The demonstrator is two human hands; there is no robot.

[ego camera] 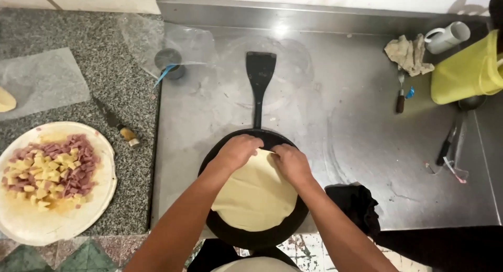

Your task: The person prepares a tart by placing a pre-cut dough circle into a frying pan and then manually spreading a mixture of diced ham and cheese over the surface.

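Tortilla (257, 196) is sitting flat in a black skillet (251, 235) at the near edge of the steel counter (356, 146), pale and round, pretty much filling the pan. Both hands are on its far edge: left hand (237, 151) and right hand (292, 163) side by side, fingers curled down and pinching the rim of the dough, almost touching each other. Skillet handle (260, 81) points straight away toward the far wall. Off to the left on the granite there's a white plate (31, 225) piled with diced cheese and purplish ham cubes (50, 170), with a small knife (116, 123) just past it. A black cloth (356, 204) lies right beside the pan on the right. Far right has a crumpled rag (409, 54), a white mug (446, 37) and something yellow (466, 70).
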